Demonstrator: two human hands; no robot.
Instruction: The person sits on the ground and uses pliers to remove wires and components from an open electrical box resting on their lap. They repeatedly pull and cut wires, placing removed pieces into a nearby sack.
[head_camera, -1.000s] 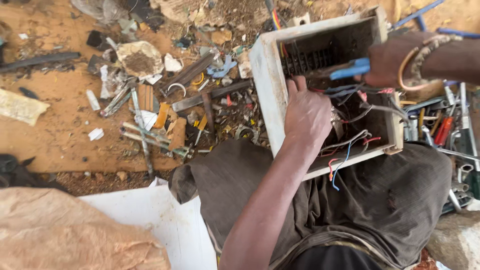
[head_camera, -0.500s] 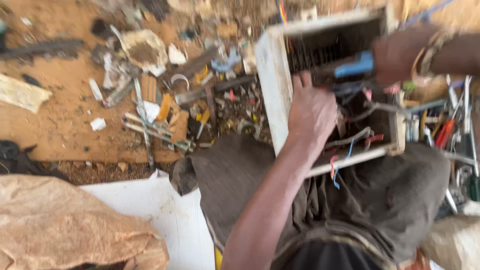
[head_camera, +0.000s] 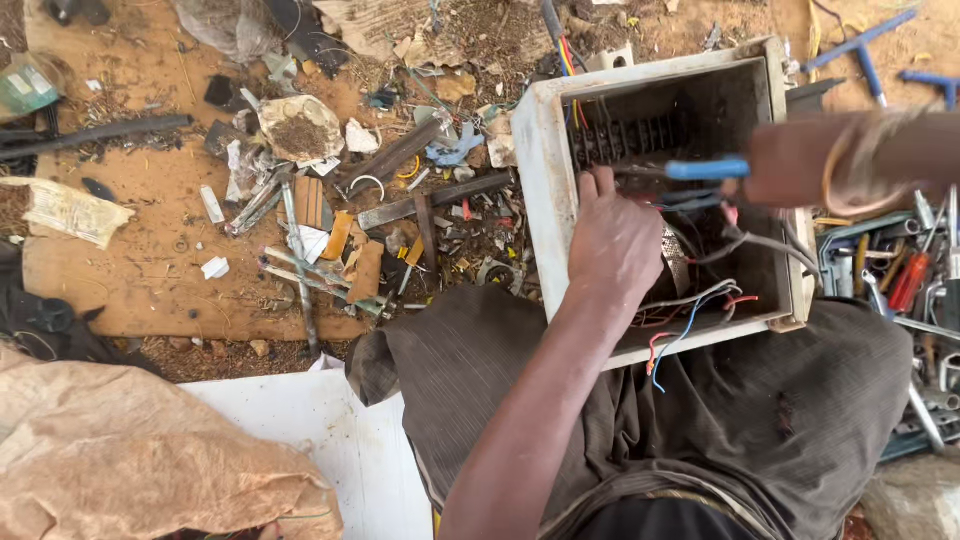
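- Blue plastic sleeves the handle of the tool (head_camera: 706, 168) that the right hand (head_camera: 785, 165) has closed its fingers around; its metal end points left into the open box. The hand is blurred, with bangles at the wrist.
- Left hand (head_camera: 615, 240) lies palm down inside the box, fingers stretched toward the dark finned block (head_camera: 625, 140) at the back wall; whether those fingertips pinch anything, I cannot tell.
- Just beside that hand sit loose wires (head_camera: 690, 320): grey, red, blue and white strands that trail over the near rim onto the person's lap.
- More wires, red, yellow and blue, enter over the far rim as a cable bundle (head_camera: 565, 60).
- Both hands work in the white metal box (head_camera: 545, 170), open at the top, dirty inside, resting against the person's knees on the brown-grey trousers (head_camera: 700, 430).
- Left of the box, on an orange-brown board (head_camera: 130, 280), lies a scatter of scrap (head_camera: 340, 230): metal strips, small orange pieces, bits of white plastic.
- Right of the box, a heap of hand tools (head_camera: 900, 280), one with a red grip, lies on the ground.
- Nearest the viewer on the left are a white panel (head_camera: 330, 440) and a crumpled tan sack (head_camera: 130, 460).
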